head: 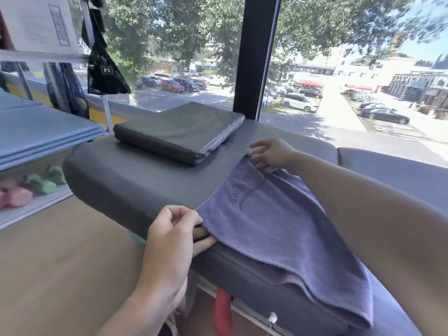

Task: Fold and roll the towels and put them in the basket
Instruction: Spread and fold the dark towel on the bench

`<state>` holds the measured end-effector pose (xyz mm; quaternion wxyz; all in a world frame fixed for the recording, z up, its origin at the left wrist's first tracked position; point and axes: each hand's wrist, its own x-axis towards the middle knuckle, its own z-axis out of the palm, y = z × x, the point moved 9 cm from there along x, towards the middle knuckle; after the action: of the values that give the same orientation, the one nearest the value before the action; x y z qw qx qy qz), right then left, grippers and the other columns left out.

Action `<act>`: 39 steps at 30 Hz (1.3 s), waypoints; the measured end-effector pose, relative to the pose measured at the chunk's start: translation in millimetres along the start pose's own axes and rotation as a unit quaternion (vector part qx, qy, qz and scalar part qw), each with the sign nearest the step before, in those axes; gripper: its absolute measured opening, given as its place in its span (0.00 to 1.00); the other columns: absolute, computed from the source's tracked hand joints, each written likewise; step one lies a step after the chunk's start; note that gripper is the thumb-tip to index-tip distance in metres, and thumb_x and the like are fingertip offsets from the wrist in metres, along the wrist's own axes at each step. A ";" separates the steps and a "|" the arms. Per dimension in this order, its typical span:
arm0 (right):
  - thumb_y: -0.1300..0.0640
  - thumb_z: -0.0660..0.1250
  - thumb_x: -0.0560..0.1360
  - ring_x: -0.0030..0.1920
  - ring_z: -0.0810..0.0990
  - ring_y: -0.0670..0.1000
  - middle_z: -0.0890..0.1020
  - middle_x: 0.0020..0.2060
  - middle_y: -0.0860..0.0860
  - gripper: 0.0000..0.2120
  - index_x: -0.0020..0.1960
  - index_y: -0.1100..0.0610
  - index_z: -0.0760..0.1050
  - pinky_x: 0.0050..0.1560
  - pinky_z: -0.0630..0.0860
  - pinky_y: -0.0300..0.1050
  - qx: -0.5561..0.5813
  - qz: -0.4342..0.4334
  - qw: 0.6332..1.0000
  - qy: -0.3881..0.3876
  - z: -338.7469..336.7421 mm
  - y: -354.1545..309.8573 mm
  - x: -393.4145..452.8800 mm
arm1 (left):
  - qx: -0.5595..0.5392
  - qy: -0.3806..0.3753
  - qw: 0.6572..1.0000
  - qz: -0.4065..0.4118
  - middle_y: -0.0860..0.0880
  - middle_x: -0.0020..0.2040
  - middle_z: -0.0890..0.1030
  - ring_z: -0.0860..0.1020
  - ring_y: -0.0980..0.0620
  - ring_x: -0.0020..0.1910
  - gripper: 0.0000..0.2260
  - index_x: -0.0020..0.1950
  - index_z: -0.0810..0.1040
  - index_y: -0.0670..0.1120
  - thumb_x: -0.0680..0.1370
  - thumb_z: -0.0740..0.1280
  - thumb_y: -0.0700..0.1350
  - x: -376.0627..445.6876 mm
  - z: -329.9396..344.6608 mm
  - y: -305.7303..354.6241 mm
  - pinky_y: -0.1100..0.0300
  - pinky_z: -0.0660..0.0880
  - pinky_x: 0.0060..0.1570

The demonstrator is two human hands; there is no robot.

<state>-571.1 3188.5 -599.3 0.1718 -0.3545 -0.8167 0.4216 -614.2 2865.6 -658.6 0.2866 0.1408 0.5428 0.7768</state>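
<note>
A purple towel (pixel 274 224) with a dark printed logo lies folded over the padded grey bench (pixel 126 178), its lower part draping over the bench's near edge. My left hand (pixel 177 229) pinches the towel's near corner at the bench's front edge. My right hand (pixel 271 154) pinches the far corner, further back on the bench top. The towel's left edge is stretched straight between the two hands. No basket is in view.
A dark grey cushion (pixel 179 132) lies on the bench behind the towel. Blue mats (pixel 41 132) are stacked at the left, with pink and green dumbbells (pixel 29 187) under them. A big window runs along the back. A red object (pixel 221 311) hangs under the bench.
</note>
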 end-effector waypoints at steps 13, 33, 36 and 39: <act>0.49 0.76 0.74 0.42 0.80 0.42 0.83 0.39 0.42 0.10 0.53 0.51 0.85 0.50 0.72 0.39 -0.115 -0.027 0.990 0.079 -7.6 8.9 13.4 | 0.219 -0.037 0.975 -0.003 0.43 0.31 0.78 0.83 0.40 0.28 0.11 0.54 0.76 0.46 0.77 0.67 0.32 16.4 -13.5 10.3 0.53 0.79 0.27; 0.51 0.68 0.80 0.41 0.75 0.56 0.79 0.46 0.60 0.18 0.57 0.67 0.79 0.35 0.68 0.44 -0.275 0.136 0.952 0.018 -67.0 48.5 -10.1 | 0.586 0.069 0.778 0.216 0.51 0.49 0.80 0.79 0.42 0.53 0.03 0.51 0.80 0.55 0.78 0.70 0.50 75.9 -4.8 66.3 0.50 0.76 0.50; 0.50 0.70 0.79 0.43 0.76 0.56 0.80 0.47 0.60 0.19 0.58 0.67 0.78 0.41 0.71 0.46 -0.234 0.186 0.954 0.017 -99.4 73.8 -32.3 | 0.624 0.023 0.744 0.237 0.49 0.54 0.80 0.78 0.41 0.56 0.04 0.53 0.81 0.52 0.79 0.69 0.47 111.5 30.0 63.2 0.51 0.74 0.51; 0.45 0.68 0.80 0.53 0.81 0.60 0.80 0.56 0.60 0.21 0.59 0.64 0.77 0.50 0.78 0.51 -0.240 0.188 0.951 0.042 -124.6 84.4 -49.3 | 0.657 -0.001 0.702 0.274 0.47 0.56 0.79 0.79 0.38 0.55 0.04 0.53 0.80 0.50 0.80 0.68 0.45 128.5 73.0 63.0 0.50 0.73 0.50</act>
<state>-428.2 3256.7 -593.9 0.0331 -0.5500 -0.8042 0.2229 -696.3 2982.6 -585.1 -0.1037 0.4370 0.8526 0.2671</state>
